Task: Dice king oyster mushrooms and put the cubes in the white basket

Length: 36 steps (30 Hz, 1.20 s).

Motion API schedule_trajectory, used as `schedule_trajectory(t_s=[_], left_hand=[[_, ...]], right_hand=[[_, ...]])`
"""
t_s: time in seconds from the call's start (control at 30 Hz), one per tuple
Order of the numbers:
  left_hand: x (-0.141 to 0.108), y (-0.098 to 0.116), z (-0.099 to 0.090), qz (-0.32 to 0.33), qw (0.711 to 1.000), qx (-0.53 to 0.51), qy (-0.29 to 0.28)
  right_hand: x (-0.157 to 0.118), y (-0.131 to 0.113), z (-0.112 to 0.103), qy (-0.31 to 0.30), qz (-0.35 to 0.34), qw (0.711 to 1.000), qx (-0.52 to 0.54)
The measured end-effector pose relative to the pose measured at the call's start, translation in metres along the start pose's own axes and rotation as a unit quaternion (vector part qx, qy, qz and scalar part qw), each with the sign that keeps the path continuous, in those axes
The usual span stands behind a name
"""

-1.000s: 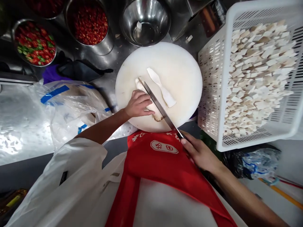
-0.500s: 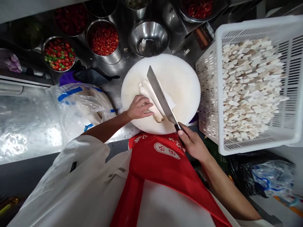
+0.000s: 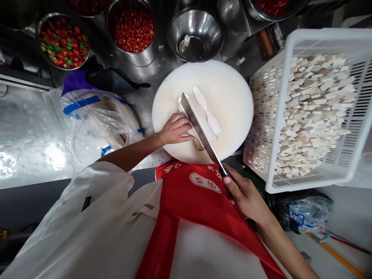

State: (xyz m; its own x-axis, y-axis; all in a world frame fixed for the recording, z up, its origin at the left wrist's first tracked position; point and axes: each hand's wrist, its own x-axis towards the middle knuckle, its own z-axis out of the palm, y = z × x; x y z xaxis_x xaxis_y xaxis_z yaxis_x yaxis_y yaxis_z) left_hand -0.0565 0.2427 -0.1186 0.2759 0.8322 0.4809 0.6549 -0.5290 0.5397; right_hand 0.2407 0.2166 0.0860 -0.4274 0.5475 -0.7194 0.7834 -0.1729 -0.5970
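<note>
On the round white cutting board [image 3: 235,97] lie long pale slices [image 3: 207,108], mushroom-like, side by side at a slant. My right hand [image 3: 242,190] is wrapped round the black handle of a cleaver [image 3: 200,133], at the board's near right edge. The long blade reaches up and left across the pale piece. My left hand [image 3: 178,130] rests on the left side of that piece, close beside the blade, its fingers bent and slightly apart. The blade and fingers partly hide the piece, which has a brownish near end.
A white plastic basket [image 3: 276,116] of pale cut chunks [image 3: 316,112] stands at the right. Beyond the board are a metal bowl [image 3: 196,35] and pots of chopped chillies [image 3: 133,31]. A clear plastic bag [image 3: 100,124] lies at the left.
A pale slice has come apart to the right of the others. The cleaver has shifted left over the remaining piece, close to my left hand. The view has shifted a little.
</note>
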Motion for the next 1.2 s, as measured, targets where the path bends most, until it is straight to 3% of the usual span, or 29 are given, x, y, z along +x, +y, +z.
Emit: schedule_trajectory(t_s=[0.4,0.5,0.67,0.73,0.8,0.9,1.03,1.1,1.2], left_hand=[[0.003,0.003,0.001,-0.034,0.998,-0.039,-0.029],[0.004,0.003,0.0,-0.044,0.997,-0.039,-0.052],[0.004,0.003,-0.003,-0.055,0.995,-0.044,-0.069],[0.004,0.003,-0.003,-0.05,0.996,-0.033,-0.065],[0.004,0.003,-0.003,-0.045,0.997,-0.023,-0.058],[0.003,0.003,-0.002,-0.051,0.997,-0.031,-0.05],[0.002,0.001,0.0,-0.064,0.995,-0.056,-0.057],[0.002,0.0,0.001,-0.059,0.995,-0.055,-0.055],[0.001,0.001,0.001,-0.046,0.998,-0.032,-0.043]], right_hand=[[0.018,-0.014,-0.005,-0.021,0.042,0.999,0.005],[0.042,-0.015,0.0,-0.011,0.027,0.999,-0.015],[0.11,-0.017,0.02,0.014,-0.03,0.999,-0.005],[0.119,-0.023,0.019,0.018,-0.047,0.999,0.012],[0.107,-0.03,0.009,0.002,-0.037,0.998,0.046],[0.059,-0.028,-0.009,-0.04,0.027,0.994,0.094],[0.009,0.007,-0.006,-0.048,0.104,0.986,0.122],[0.014,0.03,0.011,-0.023,0.073,0.994,0.077],[0.048,0.05,0.035,0.029,-0.034,0.999,0.008]])
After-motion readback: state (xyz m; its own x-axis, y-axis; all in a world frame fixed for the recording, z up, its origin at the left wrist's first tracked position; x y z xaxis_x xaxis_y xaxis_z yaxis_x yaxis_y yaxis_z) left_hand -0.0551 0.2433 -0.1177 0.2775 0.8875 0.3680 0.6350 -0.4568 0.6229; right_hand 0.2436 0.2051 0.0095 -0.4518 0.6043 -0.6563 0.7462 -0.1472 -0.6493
